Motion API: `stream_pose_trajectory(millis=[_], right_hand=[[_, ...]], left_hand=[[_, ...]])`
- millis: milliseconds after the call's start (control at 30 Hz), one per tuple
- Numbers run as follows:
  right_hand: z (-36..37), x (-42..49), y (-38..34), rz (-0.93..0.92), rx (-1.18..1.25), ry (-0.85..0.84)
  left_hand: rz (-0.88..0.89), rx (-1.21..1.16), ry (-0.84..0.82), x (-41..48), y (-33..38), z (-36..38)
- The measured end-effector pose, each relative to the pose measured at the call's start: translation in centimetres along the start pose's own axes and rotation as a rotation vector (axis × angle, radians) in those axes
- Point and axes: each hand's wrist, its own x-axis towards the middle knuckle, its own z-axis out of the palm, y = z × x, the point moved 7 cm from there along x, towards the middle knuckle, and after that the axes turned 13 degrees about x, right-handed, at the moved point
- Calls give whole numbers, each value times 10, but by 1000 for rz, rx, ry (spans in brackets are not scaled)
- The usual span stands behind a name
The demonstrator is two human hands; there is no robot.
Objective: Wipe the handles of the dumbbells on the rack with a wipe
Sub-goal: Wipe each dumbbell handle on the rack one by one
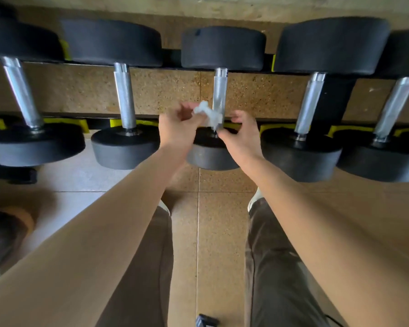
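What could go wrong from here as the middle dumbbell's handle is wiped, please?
1. The wipe is bunched small in the left hand, so it may touch only a strip of the middle handle and miss its far end.
2. Pinched at the fingertips beside the handle, it could slip and drop to the floor below. Whether the right hand also holds it is unclear.

Crumpled white wipe [207, 114] against the middle dumbbell's steel handle [219, 90].
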Motion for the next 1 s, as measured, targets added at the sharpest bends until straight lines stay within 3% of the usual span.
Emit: stream_pose_trajectory(millis=[100, 300, 600, 800, 1000], right_hand=[[14, -1, 3, -41, -205, 25], [13, 4, 6, -16, -195, 51], [12, 4, 4, -14, -182, 57], [10, 4, 6, -15, -173, 64], [9, 4, 3, -69, -175, 90]], left_hand=[[51, 35, 55, 26, 12, 8], [152, 242, 88, 45, 27, 31], [113, 687, -181, 34, -12, 36], [175, 571, -194, 38, 1, 36], [205, 364, 72, 58, 49, 27]])
